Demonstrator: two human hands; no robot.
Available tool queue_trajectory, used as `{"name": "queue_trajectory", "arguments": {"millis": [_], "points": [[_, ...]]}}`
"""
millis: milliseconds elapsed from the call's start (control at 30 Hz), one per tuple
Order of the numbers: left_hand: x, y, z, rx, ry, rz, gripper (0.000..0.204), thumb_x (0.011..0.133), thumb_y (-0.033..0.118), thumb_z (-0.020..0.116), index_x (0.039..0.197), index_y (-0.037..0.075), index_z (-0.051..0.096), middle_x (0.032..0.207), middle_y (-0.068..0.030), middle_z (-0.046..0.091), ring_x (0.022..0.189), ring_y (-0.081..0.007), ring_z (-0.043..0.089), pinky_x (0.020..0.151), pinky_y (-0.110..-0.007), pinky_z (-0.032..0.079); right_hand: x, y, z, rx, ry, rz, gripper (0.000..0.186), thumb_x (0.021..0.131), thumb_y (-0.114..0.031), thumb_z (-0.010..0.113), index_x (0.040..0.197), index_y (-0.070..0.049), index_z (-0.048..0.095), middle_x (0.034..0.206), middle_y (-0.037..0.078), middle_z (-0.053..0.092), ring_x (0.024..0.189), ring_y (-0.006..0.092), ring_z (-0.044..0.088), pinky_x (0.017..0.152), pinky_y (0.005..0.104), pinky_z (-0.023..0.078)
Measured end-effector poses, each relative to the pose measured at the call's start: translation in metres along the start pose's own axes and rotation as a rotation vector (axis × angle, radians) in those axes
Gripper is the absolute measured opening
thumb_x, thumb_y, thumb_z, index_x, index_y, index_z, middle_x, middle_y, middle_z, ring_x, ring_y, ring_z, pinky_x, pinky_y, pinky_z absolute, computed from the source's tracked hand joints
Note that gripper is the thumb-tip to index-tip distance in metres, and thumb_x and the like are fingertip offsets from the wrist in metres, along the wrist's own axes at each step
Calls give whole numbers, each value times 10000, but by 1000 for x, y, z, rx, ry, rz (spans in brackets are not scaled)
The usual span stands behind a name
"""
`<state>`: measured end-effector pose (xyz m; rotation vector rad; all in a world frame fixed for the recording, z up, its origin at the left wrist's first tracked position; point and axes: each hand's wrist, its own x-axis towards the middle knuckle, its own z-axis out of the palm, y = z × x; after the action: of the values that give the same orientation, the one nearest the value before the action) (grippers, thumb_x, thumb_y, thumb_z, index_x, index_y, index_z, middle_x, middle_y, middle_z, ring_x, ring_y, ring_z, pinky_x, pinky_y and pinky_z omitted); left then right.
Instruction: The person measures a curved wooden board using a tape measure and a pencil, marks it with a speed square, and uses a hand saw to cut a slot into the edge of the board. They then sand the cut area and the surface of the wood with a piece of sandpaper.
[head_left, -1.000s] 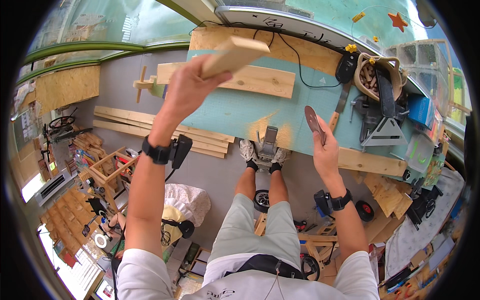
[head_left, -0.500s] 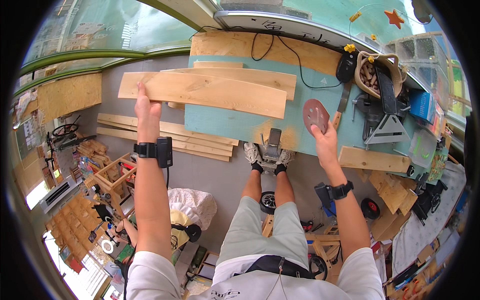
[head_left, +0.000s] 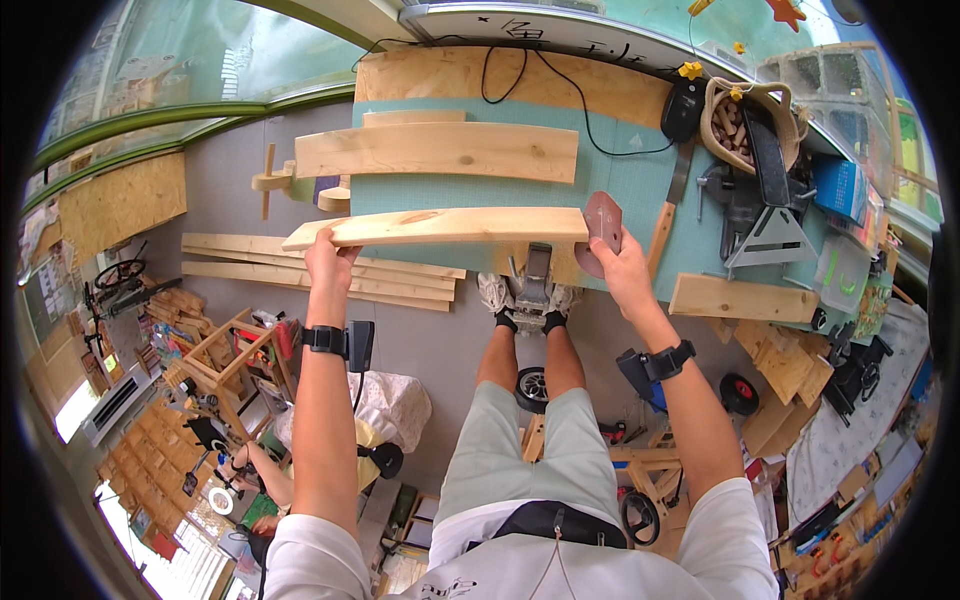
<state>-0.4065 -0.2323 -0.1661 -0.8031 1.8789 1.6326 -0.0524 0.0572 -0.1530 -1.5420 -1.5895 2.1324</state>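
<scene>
My left hand (head_left: 331, 268) grips a long pale wooden board (head_left: 450, 226) near its left end. The board is tipped so that a narrow side faces up, and it hangs over the front part of the teal-topped bench (head_left: 630, 180). Pinched in my right hand (head_left: 628, 274) is a reddish-brown sanding disc (head_left: 603, 213) with small holes. The disc is bent and lies against the board's right end. Behind the held board, a second wide board (head_left: 450, 153) rests on the bench, jutting past its left edge.
A handsaw (head_left: 661, 238) lies right of the disc. Farther right stand a basket of wooden pegs (head_left: 735, 130), a vise (head_left: 738, 205) and a blue box (head_left: 840, 187). Long planks (head_left: 400, 282) lie low at the left. Sawdust (head_left: 566, 265) covers the bench's front edge.
The held board has come nearer to me, moved right and turned from its broad face to a narrow side. The sanding disc has moved left and now meets its end.
</scene>
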Motion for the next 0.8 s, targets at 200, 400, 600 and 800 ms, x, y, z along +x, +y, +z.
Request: {"name": "queue_trajectory", "arguments": {"millis": [200, 400, 600, 800], "points": [[1, 16, 28, 279, -44, -5, 561, 968, 325, 737, 1258, -97, 506, 1117, -207, 583, 1028, -287, 643, 814, -412, 642, 13, 7, 15, -48, 0, -118, 460, 1033, -178, 560, 1434, 44, 522, 1284, 128, 670, 1137, 192, 615, 1011, 322, 460], [-45, -18, 64, 1427, -160, 1320, 733, 836, 340, 837, 1413, 60, 483, 1314, -177, 535, 1269, -369, 508, 1064, -483, 423, 19, 15, 18, -86, 51, -98, 452, 1045, -181, 551, 1440, 37, 520, 1298, 123, 670, 1144, 192, 606, 1033, 323, 443], [-78, -44, 128, 1536, -663, 1531, 971, 771, 342, 861, 1587, 176, 361, 1428, -130, 486, 1364, -329, 438, 1147, -489, 358, 33, 30, 13, 124, 59, -68, 451, 1032, -151, 560, 1439, 39, 519, 1281, 100, 667, 1137, 180, 601, 1031, 313, 442], [-75, -42, 135, 1880, -767, 1609, 986, 791, 296, 816, 1618, 151, 299, 1471, -157, 453, 1375, -399, 415, 1181, -526, 324, 31, 10, 4, 237, -17, -24, 436, 1018, -119, 569, 1415, 56, 531, 1261, 85, 663, 1116, 146, 597, 1011, 288, 447]]}}
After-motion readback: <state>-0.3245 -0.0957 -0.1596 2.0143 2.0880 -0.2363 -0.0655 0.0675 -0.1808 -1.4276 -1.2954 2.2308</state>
